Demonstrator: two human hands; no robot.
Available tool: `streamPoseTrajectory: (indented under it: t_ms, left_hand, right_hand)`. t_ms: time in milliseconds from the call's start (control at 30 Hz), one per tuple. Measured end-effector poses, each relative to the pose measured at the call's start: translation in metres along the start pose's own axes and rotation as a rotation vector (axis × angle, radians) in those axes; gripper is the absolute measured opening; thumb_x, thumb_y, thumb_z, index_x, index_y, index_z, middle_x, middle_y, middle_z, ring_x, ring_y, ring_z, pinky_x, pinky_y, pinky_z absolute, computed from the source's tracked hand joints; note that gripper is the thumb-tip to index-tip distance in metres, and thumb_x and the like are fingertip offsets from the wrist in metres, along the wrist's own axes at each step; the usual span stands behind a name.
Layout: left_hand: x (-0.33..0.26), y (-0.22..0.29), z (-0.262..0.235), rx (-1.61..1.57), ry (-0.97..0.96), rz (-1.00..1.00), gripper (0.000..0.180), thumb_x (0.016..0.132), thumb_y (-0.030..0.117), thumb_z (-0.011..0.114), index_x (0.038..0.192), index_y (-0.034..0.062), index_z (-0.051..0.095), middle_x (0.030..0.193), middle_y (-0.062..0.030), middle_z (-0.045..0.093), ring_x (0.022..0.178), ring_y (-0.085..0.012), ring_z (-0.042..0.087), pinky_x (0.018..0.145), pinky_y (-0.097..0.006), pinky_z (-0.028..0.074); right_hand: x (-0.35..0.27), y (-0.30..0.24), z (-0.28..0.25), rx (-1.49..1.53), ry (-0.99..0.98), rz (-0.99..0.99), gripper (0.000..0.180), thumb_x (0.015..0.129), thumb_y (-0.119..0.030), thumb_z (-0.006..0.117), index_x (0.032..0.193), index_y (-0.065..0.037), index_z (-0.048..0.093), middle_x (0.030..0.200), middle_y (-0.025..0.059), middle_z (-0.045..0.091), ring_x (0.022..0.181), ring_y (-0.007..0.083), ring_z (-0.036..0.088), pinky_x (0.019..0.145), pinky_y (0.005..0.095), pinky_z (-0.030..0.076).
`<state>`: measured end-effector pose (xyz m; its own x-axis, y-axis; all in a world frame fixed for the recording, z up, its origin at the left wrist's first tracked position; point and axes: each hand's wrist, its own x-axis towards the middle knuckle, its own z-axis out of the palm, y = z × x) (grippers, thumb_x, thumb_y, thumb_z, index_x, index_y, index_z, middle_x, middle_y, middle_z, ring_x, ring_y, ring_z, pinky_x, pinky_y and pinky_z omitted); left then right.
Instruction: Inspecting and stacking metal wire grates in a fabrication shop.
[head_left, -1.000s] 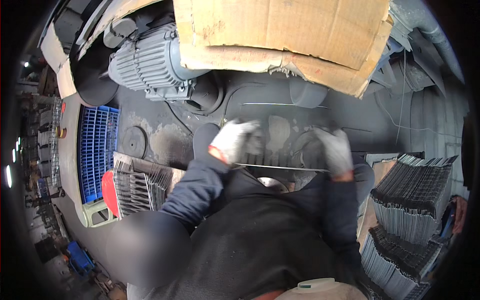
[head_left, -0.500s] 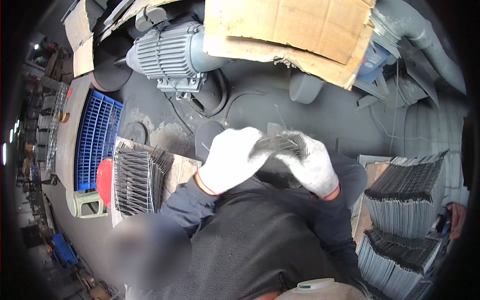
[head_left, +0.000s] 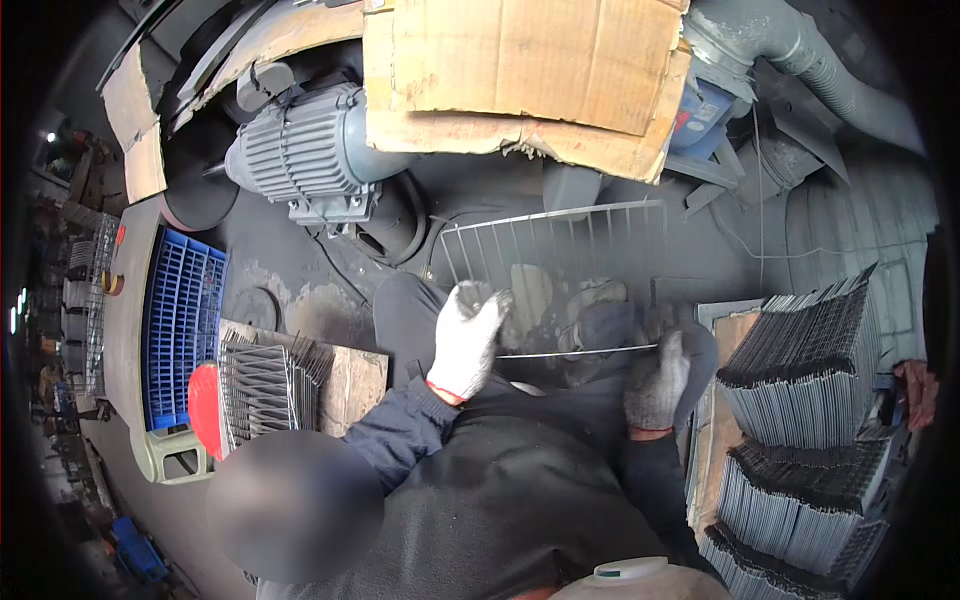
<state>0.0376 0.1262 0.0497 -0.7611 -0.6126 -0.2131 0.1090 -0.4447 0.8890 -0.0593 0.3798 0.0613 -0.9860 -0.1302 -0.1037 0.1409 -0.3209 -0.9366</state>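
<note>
A wire rack (head_left: 590,350) with thin parallel rods is held upright in front of my knees, its far part blurred. My left hand (head_left: 467,340), in a white glove, grips the rack by its lower left side with fingers curled. My right hand (head_left: 657,387), in a greyish, shaded glove, is closed at the lower right corner of the same rack. Behind its rods my shoes show faintly.
Stacks of dark wire racks (head_left: 790,400) stand on a board to the right. More wire racks (head_left: 262,390) lie on a wooden board (head_left: 352,380) at left, beside a red round object (head_left: 204,408) and a blue crate (head_left: 185,315). Ahead are a grey motor (head_left: 300,145) and cardboard (head_left: 530,65).
My hands were close together over a blurred bundle of wires; now they are apart and lower, with the rack spread between them. The whole view has shifted a little.
</note>
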Motion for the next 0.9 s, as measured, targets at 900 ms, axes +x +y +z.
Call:
streamPoseTrajectory:
  t_ms: [900]
  left_hand:
    - [0.087, 0.017, -0.027, 0.207, -0.17, -0.421, 0.027, 0.105, 0.014, 0.07, 0.126, 0.0001, 0.062, 0.101, -0.0071, 0.072, 0.079, -0.0143, 0.07, 0.069, -0.031, 0.061]
  right_hand:
    - [0.087, 0.028, 0.065, -0.285, -0.137, 0.322, 0.023, 0.102, -0.01, 0.073, 0.124, -0.003, 0.072, 0.109, 0.0029, 0.075, 0.092, 0.0101, 0.068, 0.08, 0.0283, 0.057]
